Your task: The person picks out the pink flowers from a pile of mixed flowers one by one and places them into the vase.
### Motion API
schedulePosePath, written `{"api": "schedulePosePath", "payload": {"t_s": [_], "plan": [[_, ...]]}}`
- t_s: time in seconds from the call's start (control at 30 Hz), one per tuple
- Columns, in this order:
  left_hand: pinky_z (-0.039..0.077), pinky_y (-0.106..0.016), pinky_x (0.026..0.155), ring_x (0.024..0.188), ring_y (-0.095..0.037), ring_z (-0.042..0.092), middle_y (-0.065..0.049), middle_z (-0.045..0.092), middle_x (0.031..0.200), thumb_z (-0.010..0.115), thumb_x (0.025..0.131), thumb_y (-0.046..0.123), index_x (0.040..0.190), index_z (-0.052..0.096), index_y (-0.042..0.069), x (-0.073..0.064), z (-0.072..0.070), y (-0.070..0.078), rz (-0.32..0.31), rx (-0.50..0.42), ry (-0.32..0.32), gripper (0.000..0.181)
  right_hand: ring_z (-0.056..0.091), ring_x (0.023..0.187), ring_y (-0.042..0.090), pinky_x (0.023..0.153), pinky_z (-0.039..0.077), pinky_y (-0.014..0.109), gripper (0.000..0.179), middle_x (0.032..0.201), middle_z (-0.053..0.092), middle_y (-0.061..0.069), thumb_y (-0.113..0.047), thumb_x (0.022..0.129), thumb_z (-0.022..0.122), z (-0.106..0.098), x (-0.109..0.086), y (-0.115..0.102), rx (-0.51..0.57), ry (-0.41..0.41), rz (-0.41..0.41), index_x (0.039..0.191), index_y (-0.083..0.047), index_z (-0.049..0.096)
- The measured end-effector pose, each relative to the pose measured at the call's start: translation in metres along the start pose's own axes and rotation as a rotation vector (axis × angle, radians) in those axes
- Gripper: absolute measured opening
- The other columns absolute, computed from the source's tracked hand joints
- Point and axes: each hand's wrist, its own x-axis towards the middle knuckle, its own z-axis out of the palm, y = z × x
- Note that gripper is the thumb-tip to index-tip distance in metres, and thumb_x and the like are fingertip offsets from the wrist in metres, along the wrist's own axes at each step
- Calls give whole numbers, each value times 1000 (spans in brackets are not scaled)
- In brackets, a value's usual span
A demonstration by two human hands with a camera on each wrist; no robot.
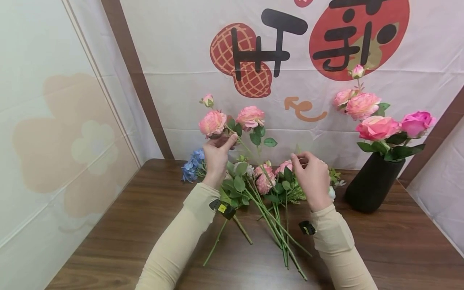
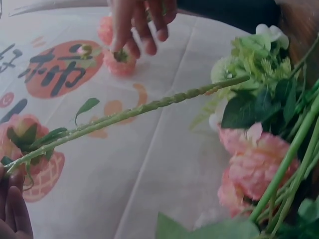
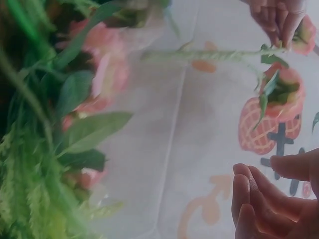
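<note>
My left hand (image 1: pixel 217 158) pinches the upper stem of an artificial pink peony spray (image 1: pixel 251 117), just below its blooms. The spray carries two open blooms, a small bud and green leaves, held upright above the other flowers. In the left wrist view its bare, knobbly green stem (image 2: pixel 164 102) runs away from the fingers to a cut end. To the right, my right hand (image 1: pixel 312 177) hovers with loosely bent fingers. The right wrist view shows its thumb and fingertips (image 3: pixel 241 172) apart, with nothing between them.
Several cut flowers with long green stems (image 1: pixel 280 231) lie on the wooden table (image 1: pixel 137 237), including pink blooms (image 1: pixel 266 181) and a blue hydrangea (image 1: pixel 193 166). A black vase (image 1: pixel 373 187) holding pink flowers (image 1: pixel 378 128) stands at the right. A printed cloth (image 1: pixel 174 52) hangs behind the table.
</note>
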Motion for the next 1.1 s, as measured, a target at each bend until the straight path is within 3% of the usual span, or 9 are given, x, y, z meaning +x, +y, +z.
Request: {"api": "schedulePosePath", "payload": {"t_s": [0.47,0.67,0.93,1.1], "plan": [[53,-27,63,57,-10,66,6,68,63,75,78,4,71,61,12,-27,20,-2,-36,-111,7,18,68,70,20,65,56,38,16,83,73,7,-24,87,69,0,-2,-27,203,2,-208,93,-9,71],[53,-25,60,56,-8,65,7,68,63,75,78,4,72,63,13,-37,30,-2,-52,-131,10,16,68,72,19,65,56,35,12,83,72,6,-20,86,70,-1,-3,-37,270,5,-246,92,-10,71],[55,-37,72,58,-10,66,7,68,65,74,79,4,71,62,12,-48,41,-2,-63,-168,15,17,69,75,18,68,57,37,13,85,73,6,-19,83,73,-3,-5,-41,296,13,-278,93,-10,72],[56,-34,71,62,-12,66,5,68,69,74,79,5,74,64,10,-54,45,-4,-65,-195,6,13,70,78,19,71,57,38,17,88,73,8,-18,82,74,-3,-5,-42,295,12,-276,96,-7,72]]}}
